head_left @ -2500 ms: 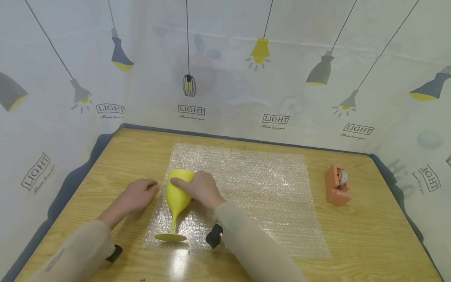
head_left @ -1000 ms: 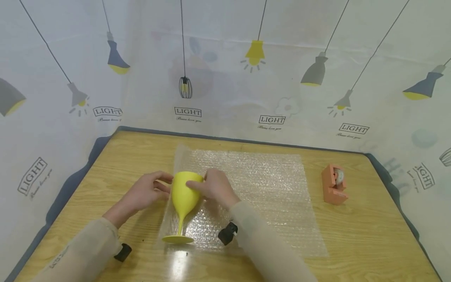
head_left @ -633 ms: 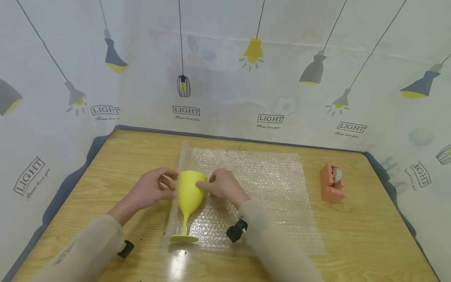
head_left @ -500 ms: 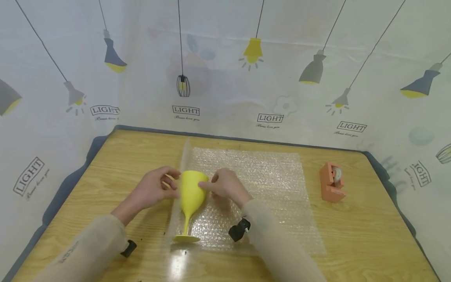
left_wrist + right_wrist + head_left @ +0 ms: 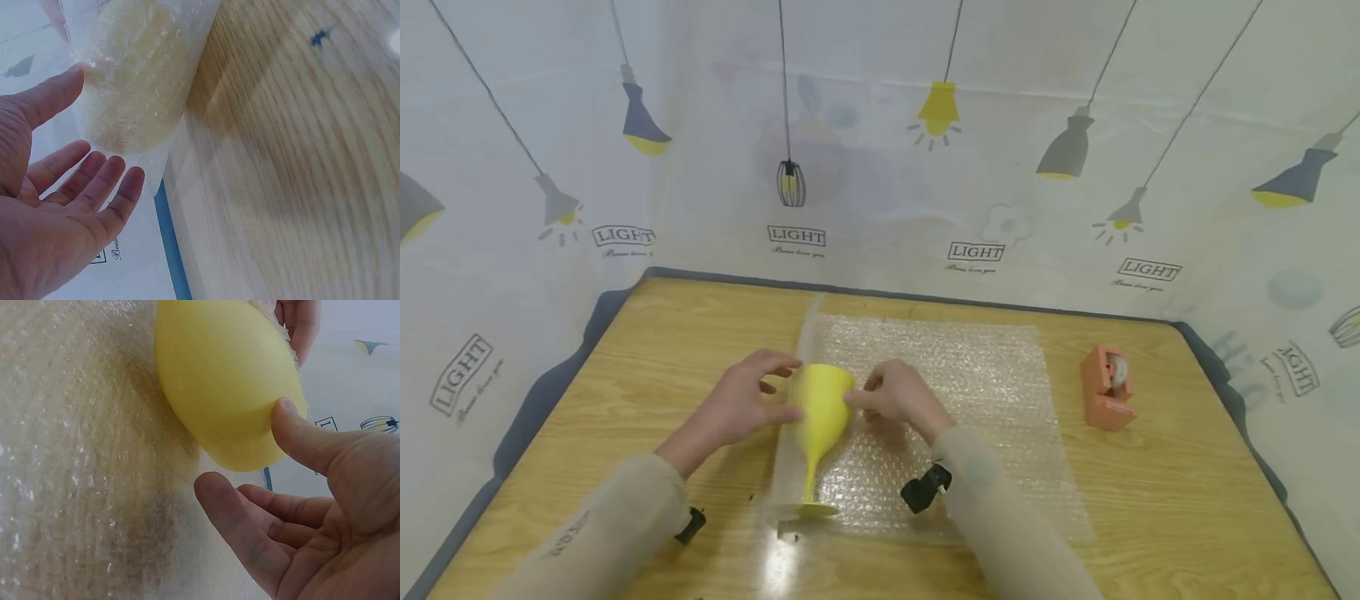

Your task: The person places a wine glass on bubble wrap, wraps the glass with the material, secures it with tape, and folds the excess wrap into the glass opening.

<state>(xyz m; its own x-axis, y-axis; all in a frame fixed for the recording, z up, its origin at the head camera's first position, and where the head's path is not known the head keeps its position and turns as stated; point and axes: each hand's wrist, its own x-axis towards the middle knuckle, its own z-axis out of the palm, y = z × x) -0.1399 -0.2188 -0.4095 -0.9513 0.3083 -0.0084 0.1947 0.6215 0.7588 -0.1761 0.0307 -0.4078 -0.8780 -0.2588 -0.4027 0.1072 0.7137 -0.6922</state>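
Observation:
A yellow goblet point(image 5: 827, 408) lies on the left part of a clear bubble wrap sheet point(image 5: 962, 400), its foot toward the near edge. The sheet's left border is lifted against the bowl's left side. My left hand point(image 5: 737, 404) is at that side; in the left wrist view its thumb point(image 5: 59, 94) touches the wrap covering the bowl, and the other fingers spread loosely below the rim. On the right side, my right hand point(image 5: 902, 396) rests its thumb point(image 5: 306, 437) on the bare yellow bowl, its other fingers apart from the bowl, near the rim.
An orange tape dispenser point(image 5: 1105, 392) with a roll of clear tape stands on the wooden table point(image 5: 1180, 483), right of the sheet. A white curtain point(image 5: 880, 167) printed with lamps borders the table at the back and both sides.
The goblet has shifted right over the sheet, with both hands moving along. My left hand came from the table to the goblet, and the sheet's left border rose. My right hand's grasp has loosened.

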